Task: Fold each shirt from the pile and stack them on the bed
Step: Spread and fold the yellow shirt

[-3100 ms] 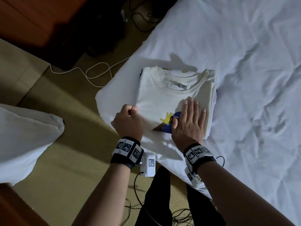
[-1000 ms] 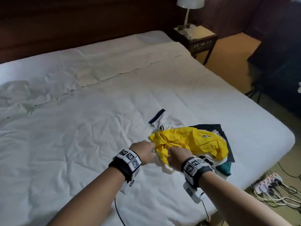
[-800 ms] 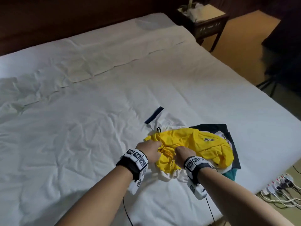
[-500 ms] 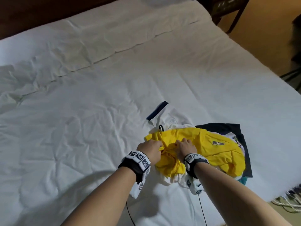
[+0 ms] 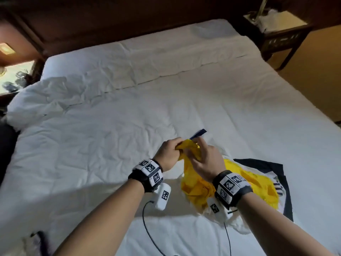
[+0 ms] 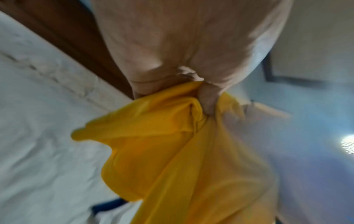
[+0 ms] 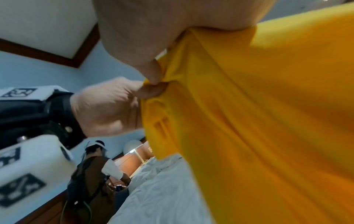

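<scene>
Pinching one bunched edge of a single yellow shirt (image 5: pixel 201 183), both hands are holding it just above the pile (image 5: pixel 273 174) on the white bed (image 5: pixel 110 145). The left hand (image 5: pixel 168 154) is making a closed grip, fingers curled round a gather of the yellow cloth; the left wrist view is showing that fabric (image 6: pixel 172 151) spilling down from the fist. The right hand (image 5: pixel 206 161) is pinching the same edge right beside the left one — thumb and fingertip pressing a fold of the shirt (image 7: pixel 249 121) in the right wrist view, where the left hand (image 7: pixel 107 106) is also showing.

Below the hands, the rest of the yellow shirt is trailing down onto the pile, which is lying near the bed's right-hand edge. In that pile at least two more garments are showing: one white shirt (image 5: pixel 238 224) with a dark-trimmed sleeve poking out beyond the hands, and one dark garment (image 5: pixel 267 165) on the far side of the yellow cloth. How many lie underneath I cannot tell.

Two wristbands (image 5: pixel 149 172) are carrying black-and-white square markers — no readable writing on them. Two nightstands are standing off the bed's head corners, one (image 5: pixel 280 32) on the right, one (image 5: pixel 14 74) on the left.
</scene>
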Available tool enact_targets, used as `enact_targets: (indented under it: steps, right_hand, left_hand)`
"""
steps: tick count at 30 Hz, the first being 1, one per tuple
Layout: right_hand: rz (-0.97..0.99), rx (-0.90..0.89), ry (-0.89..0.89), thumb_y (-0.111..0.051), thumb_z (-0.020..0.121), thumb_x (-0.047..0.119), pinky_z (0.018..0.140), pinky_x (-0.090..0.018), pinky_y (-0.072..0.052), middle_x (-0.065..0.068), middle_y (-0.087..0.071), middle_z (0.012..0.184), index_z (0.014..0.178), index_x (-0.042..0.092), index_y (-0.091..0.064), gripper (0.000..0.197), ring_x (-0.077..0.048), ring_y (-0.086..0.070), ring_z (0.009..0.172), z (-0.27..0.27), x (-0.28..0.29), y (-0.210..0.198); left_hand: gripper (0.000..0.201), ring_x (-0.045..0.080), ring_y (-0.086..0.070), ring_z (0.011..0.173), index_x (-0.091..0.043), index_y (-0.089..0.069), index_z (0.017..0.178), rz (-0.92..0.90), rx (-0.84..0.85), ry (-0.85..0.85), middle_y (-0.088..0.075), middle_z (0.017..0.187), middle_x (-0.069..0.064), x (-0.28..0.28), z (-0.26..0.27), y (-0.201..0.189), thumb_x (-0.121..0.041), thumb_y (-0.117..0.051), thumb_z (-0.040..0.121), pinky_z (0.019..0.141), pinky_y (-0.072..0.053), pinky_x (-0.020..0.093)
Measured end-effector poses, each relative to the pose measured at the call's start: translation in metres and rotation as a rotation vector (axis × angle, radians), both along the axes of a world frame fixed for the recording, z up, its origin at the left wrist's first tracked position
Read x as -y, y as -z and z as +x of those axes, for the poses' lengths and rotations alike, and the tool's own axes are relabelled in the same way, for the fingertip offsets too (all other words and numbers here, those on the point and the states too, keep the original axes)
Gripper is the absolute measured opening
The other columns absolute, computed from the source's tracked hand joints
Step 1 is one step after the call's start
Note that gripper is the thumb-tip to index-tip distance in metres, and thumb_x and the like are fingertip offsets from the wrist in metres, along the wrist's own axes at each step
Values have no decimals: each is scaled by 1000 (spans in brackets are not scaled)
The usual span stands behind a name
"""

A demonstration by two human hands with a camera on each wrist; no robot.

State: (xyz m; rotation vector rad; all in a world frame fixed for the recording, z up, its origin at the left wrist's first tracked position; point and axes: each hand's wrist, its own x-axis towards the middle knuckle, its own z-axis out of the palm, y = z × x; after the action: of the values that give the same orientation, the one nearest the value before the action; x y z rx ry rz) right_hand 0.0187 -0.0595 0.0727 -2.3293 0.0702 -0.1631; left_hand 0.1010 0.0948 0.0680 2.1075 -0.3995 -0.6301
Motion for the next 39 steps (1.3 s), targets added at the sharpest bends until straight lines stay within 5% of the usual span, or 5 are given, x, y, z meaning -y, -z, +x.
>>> enact_targets:
  steps: [7,13,23,32,39]
  right_hand:
    - [30,92,14,-44,81,3,60,-39,-35,-5,-53,77,92,11,-52,16,-35,-51,71,-10,-63,-54]
    - [129,228,-87,-44,86,27,57,-43,-47,-6,-60,69,90,24,-49,7,-32,-57,66,6,-140,-141]
    - [-63,371,-247,-63,82,13,61,-35,-39,1,-57,80,86,15,-67,6,-28,-57,72,27,-222,-183]
    - [123,282,-44,-57,100,38,52,-30,-34,-8,-53,60,79,11,-57,34,-26,-47,59,4,-233,-181]
    - [-302,64,-192,-58,100,43,60,-38,-48,2,-59,73,80,19,-57,31,-26,-57,68,-4,-227,-164]
  left_hand:
    - [23,18,-53,72,0,-65,89,-250,230,-152,-61,76,21,-116,-29,-143,-19,-54,82,68,-44,41]
    - [24,16,-63,80,-30,-65,93,145,531,-11,-67,83,-10,-200,-47,-211,-50,-65,81,71,-50,34]
    - [24,5,-51,62,-19,-66,80,-405,529,-327,-60,67,-10,-291,-50,-278,-6,-49,70,60,-40,20]
    - [12,28,-56,68,-23,-64,68,327,645,-240,-57,65,0,-389,-31,-263,-17,-56,75,60,-44,35]
    - [9,21,-49,65,-1,-61,82,51,598,-470,-53,68,13,-422,-8,-238,1,-56,88,64,-36,35]
